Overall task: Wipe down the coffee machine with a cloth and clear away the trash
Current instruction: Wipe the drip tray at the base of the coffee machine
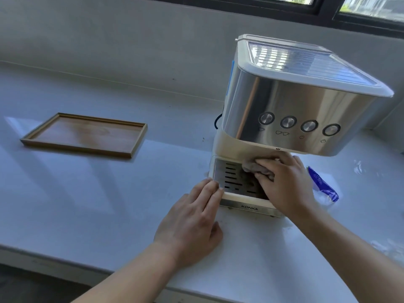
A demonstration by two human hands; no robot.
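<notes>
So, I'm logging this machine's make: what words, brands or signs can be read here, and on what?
"KONKA": on the base strip of the coffee machine.
One-cup and two-cup signs: under its two left buttons.
Signs under the two right buttons: too blurred to name.
White print on the blue wrapper: too small to read.

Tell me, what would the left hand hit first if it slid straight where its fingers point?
The left hand would meet the drip tray at once; its fingers seem to touch the tray's near left corner.
</notes>
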